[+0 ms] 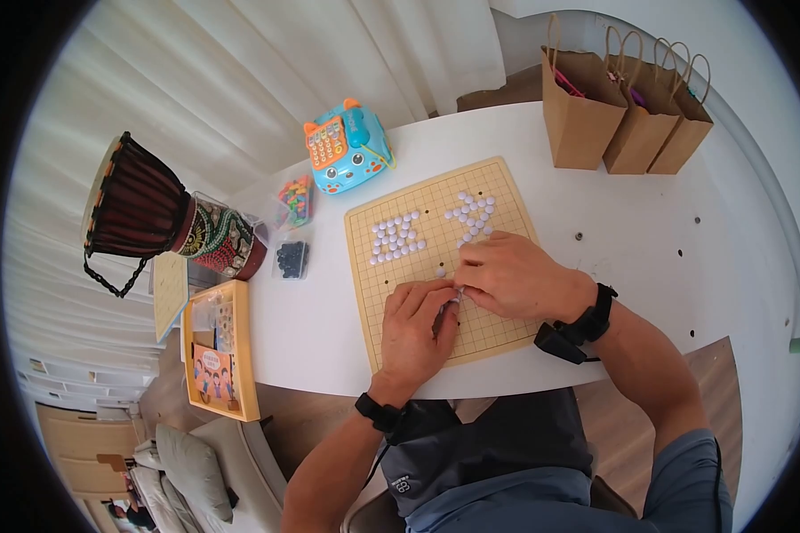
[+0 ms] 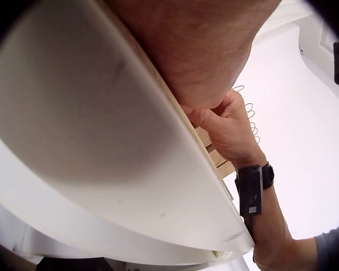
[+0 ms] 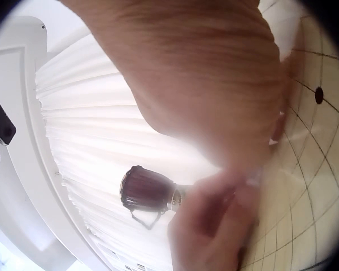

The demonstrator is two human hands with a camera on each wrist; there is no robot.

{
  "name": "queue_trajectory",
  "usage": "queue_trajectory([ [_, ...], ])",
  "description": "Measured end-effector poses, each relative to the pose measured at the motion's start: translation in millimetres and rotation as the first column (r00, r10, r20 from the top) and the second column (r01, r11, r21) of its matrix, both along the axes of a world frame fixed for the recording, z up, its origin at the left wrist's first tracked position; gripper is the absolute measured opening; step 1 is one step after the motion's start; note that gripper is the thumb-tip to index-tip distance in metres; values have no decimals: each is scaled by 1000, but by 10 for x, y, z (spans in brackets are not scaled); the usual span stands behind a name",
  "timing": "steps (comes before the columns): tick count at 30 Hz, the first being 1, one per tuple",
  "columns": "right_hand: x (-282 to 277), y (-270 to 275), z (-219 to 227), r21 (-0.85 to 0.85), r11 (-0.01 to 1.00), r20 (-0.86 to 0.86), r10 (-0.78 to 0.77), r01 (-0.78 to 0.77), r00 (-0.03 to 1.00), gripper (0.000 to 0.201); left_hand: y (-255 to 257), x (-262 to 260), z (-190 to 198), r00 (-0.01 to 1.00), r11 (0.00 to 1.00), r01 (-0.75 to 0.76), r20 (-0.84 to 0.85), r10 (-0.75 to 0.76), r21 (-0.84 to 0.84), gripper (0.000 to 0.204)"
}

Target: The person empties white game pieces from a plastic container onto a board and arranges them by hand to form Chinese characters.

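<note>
A wooden Go board [image 1: 498,333] lies on the white table with white Go stones [image 1: 396,240] in one cluster and more white stones [image 1: 471,213] in another. My left hand [image 1: 418,324] is low over the near part of the board, holding white stones between its thumb and curled fingers. From the right, my right hand [image 1: 524,280] brings its bent fingers against the left fingertips. I cannot tell whether it pinches a stone there. A single white stone [image 1: 441,272] lies just beyond the fingertips. In the right wrist view the meeting fingers [image 3: 214,220] are blurred.
A toy telephone [image 1: 347,147] stands behind the board. To its left are a box of dark stones [image 1: 291,259], a box of colourful pieces [image 1: 295,200] and a drum [image 1: 196,222]. Paper bags [image 1: 582,111] stand at the back right. A wooden tray [image 1: 247,355] sits at the left edge.
</note>
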State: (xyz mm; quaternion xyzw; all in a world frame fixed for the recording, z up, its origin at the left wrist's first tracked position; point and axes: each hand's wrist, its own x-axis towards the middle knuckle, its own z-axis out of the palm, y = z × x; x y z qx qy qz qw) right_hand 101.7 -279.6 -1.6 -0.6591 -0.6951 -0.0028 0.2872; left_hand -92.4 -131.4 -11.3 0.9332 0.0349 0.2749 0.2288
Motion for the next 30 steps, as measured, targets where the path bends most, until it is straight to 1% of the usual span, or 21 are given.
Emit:
queue_trajectory([
  [2,33,-30,52,-14,1000,-14,2,-2,1000,10,7,1,-5,1000,1000,5,3,-5,4,24],
  [4,116,-102,118,-91,996,-4,11,-11,1000,8,15,-17,-22,1000,1000,3,-21,-4,-8,27],
  [5,169,-146,164,-90,996,-3,12,-12,1000,8,13,-17,-22,1000,1000,2,-20,-2,-7,27],
  [7,291,-212,236,-262,956,-118,-166,130,979,7,6,-20,-18,1000,1000,0,-10,0,-10,27],
  [8,350,-222,236,-263,956,-118,-164,128,979,7,2,-20,-9,1000,1000,-2,-11,2,-11,27],
  [10,439,-244,242,-242,939,-179,-292,246,939,8,-9,-8,12,1000,1000,-5,-3,5,-3,23],
  [14,473,-231,208,-238,922,-193,-354,307,915,9,12,-11,-20,1000,1000,3,-13,-3,-1,27],
  [15,470,-222,189,-237,922,-193,-354,306,915,9,12,-14,-22,1000,1000,3,-14,-4,-5,27],
  [17,457,-202,148,-144,928,-157,-364,343,918,10,11,-22,-24,1000,1000,1,-15,-2,-9,27],
  [20,445,-185,122,-121,923,-156,-382,366,911,10,3,-17,-18,1000,1000,-4,-20,4,-15,27],
  [23,450,-175,117,-145,918,-178,-391,368,903,11,9,-13,-20,1000,1000,-4,-16,4,-7,27],
  [30,436,-158,110,-138,918,-177,-392,372,903,13,-6,-11,8,1000,1000,0,-2,0,-2,24],
])
